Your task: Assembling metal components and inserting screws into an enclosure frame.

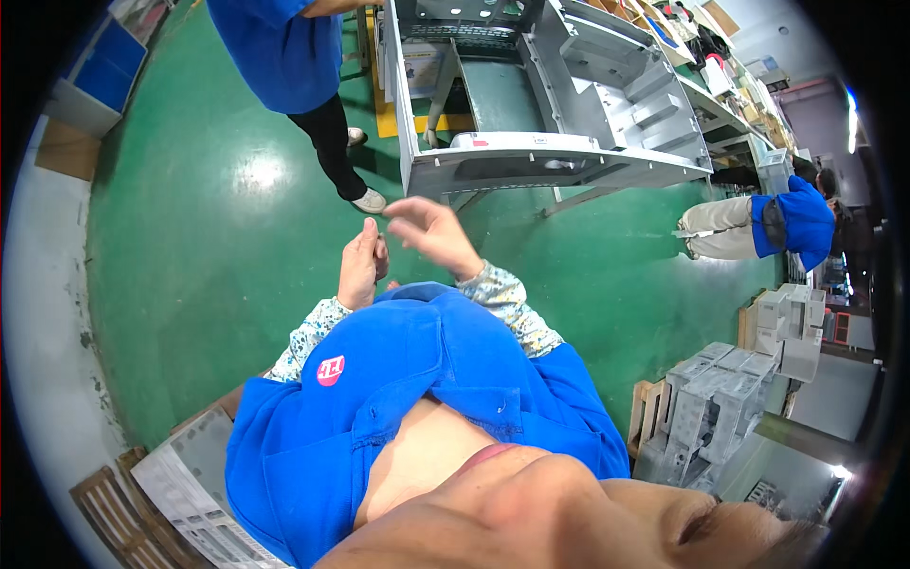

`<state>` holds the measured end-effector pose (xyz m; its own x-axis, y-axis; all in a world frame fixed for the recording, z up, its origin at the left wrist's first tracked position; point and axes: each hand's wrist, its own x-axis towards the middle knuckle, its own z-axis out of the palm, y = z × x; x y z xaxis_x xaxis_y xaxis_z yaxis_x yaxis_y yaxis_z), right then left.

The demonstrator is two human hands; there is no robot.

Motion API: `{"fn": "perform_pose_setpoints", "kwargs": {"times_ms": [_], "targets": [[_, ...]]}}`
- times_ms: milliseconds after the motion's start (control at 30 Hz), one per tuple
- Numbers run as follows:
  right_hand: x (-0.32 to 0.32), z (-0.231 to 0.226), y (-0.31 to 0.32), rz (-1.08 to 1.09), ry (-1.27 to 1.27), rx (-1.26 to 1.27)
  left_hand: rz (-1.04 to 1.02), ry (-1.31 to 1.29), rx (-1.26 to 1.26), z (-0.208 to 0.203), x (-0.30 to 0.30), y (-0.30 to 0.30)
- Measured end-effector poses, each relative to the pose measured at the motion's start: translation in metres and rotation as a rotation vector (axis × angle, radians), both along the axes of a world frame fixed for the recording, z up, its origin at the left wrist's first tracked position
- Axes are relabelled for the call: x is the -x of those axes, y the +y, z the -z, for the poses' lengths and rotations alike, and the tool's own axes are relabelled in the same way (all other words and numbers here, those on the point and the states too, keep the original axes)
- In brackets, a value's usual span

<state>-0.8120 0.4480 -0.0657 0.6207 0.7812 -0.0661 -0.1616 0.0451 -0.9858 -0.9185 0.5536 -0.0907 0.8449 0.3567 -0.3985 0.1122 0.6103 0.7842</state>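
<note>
Both my hands are raised close together in front of my chest, over the green floor. My left hand [359, 266] has its fingers curled in and pressed together, and what they hold, if anything, is hidden. Just to its right, my right hand [436, 234] is slightly blurred, its thumb and fingers apart and nothing visible between them. Beyond my hands stands a large grey metal frame [569, 163], a box-like housing with an open middle and a white strip [521, 141] along its near side. Neither hand touches the frame.
A person in a blue top [284, 52] stands at the frame's left side. Another person [758, 226] is farther right. Grey metal parts [711, 394] are stacked on a pallet at the lower right. A wooden pallet [118, 507] lies lower left, beside a perforated light panel [185, 465].
</note>
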Motion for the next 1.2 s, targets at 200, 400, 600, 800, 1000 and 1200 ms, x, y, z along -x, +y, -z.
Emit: {"fn": "perform_pose_setpoints", "kwargs": {"times_ms": [200, 400, 600, 800, 1000, 1200], "targets": [[0.015, -0.014, 0.0, 0.088, -0.422, 0.023, -0.007, -0.071, -0.133, -0.002, -0.007, -0.006], [0.0, -0.029, 0.001, 0.051, -0.715, 0.141, 0.027, -0.072, 0.196, 0.004, 0.001, -0.004], [-0.084, -0.101, 0.036, -0.024, -1.205, 0.149, 0.046, -0.07, 0.167, 0.007, 0.016, 0.004], [-0.134, -0.114, 0.092, -0.454, -1.585, 0.316, -0.111, -0.139, 0.236, 0.018, 0.023, -0.004], [-0.146, -0.095, 0.113, -0.722, -1.795, 0.532, -0.11, -0.164, 0.228, 0.019, 0.027, 0.0], [-0.142, -0.093, 0.124, -0.787, -1.853, 0.533, -0.14, -0.191, 0.277, 0.017, 0.025, 0.007]]}}
